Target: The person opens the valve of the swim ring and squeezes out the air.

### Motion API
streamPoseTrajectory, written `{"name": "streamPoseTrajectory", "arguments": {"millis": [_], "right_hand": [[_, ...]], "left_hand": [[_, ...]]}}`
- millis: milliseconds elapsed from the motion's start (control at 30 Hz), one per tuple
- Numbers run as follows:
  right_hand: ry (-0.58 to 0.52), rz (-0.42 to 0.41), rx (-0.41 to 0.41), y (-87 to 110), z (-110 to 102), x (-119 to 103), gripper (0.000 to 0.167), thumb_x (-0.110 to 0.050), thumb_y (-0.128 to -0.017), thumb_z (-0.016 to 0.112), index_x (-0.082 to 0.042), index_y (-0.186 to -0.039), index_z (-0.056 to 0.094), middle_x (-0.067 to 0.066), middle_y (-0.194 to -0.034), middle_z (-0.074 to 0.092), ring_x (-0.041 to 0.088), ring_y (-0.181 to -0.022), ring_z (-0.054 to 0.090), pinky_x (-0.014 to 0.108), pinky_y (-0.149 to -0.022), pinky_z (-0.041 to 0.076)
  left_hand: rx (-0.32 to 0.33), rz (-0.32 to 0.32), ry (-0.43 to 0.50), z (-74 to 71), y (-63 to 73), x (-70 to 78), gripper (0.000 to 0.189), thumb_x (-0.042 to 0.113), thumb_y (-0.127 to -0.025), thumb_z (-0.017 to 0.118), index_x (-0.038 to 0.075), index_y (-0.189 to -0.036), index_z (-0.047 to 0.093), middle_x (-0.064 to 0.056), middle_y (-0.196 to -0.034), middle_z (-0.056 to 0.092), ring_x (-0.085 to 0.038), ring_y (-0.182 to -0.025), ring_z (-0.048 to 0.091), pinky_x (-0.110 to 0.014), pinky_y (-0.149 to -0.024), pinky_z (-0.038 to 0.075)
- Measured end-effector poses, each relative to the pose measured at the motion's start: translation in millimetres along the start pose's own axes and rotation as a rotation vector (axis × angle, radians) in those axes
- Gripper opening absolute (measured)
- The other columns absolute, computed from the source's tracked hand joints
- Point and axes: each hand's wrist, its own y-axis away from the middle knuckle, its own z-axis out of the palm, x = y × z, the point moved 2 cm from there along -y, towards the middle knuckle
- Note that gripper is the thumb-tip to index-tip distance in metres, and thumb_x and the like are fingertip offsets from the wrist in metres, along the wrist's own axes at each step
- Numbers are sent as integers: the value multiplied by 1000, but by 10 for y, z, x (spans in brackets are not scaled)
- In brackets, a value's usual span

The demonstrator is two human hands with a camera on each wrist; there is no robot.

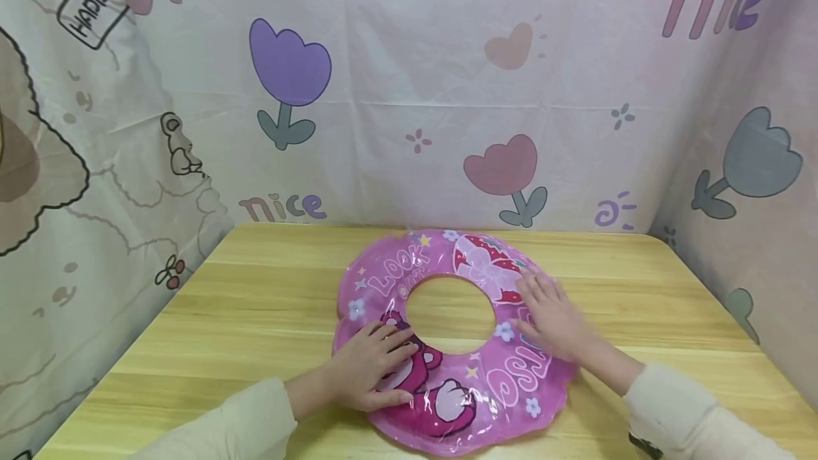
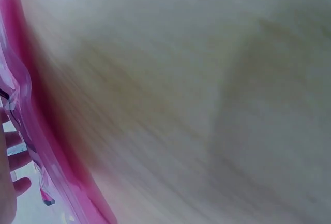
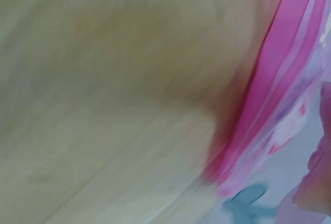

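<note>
A pink inflatable swim ring (image 1: 441,439) with a scalloped edge lies flat on the wooden table. A dark pink bear, strawberries and the words "LOOK OUT" are printed on it. My left hand (image 1: 373,368) rests with relaxed fingers on its front left part, over the bear print. On the right side, my right hand (image 1: 552,314) lies with fingers extended across the ring, close to the strawberry print. Each wrist view catches the ring's pink side edge (image 2: 57,146) close to the table, with part of that hand at the frame's border.
The table (image 1: 255,289) has a pale wood grain. Behind it and at both sides hangs a white cloth (image 1: 396,41) printed with tulips and words. A small dark object (image 1: 644,444) shows partly beside the right sleeve at the front.
</note>
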Motion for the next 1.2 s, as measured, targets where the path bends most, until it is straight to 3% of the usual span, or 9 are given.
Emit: {"name": "streamPoseTrajectory", "arguments": {"millis": [100,167,267,400,533,767,1000,1200], "right_hand": [[-27,-68,-10,53,-14,-243,71,-39,-91,53,6,-141,30,25,-148,28,43,-138,22,58,-111,18],[-45,-111,-23,109,-1,-409,69,-41,-93,50,3,-142,29,20,-150,26,40,-139,23,55,-112,19],[-64,-177,-53,200,34,-624,71,-47,-94,44,-1,-145,26,16,-152,22,36,-141,21,39,-118,1],[-36,-286,-39,318,94,-801,72,-52,-93,42,-1,-143,30,17,-151,26,35,-139,25,20,-110,-22],[-22,-334,-47,395,173,-858,75,-56,-93,40,0,-143,31,17,-151,27,35,-138,27,20,-111,-20],[19,-356,-24,426,323,-862,78,-59,-91,40,0,-143,31,19,-150,28,35,-138,28,23,-112,-20],[121,-395,45,440,383,-848,77,-60,-90,40,-1,-140,37,17,-147,35,33,-135,35,26,-113,-19],[114,-401,45,435,387,-848,76,-59,-91,40,-2,-140,37,17,-147,35,33,-135,35,26,-114,-19]], "left_hand": [[-19,-34,50,-2,-32,6,65,62,-87,44,12,-127,55,-10,-133,54,-27,-123,49,-46,-102,40],[-68,-60,95,-16,-78,40,68,62,-87,45,10,-130,53,-12,-137,50,-29,-128,45,-47,-106,37],[-160,-100,131,-13,-151,130,78,66,-86,41,7,-137,44,-14,-145,40,-31,-135,36,-48,-110,31],[-248,-137,160,40,-213,248,95,74,-82,38,3,-145,28,-18,-153,22,-34,-142,20,-51,-114,21],[-281,-149,132,102,-210,306,104,78,-78,39,1,-146,22,-21,-154,13,-36,-143,12,-52,-114,18],[-267,-145,29,178,-179,355,108,82,-74,37,3,-146,24,-21,-154,15,-36,-142,16,-50,-113,22],[-302,-142,54,208,-178,374,106,82,-76,35,3,-146,24,-21,-154,16,-37,-141,18,-51,-113,22],[-322,-146,51,241,-167,369,107,83,-76,32,4,-147,23,-20,-154,15,-36,-142,17,-52,-113,21]]}}
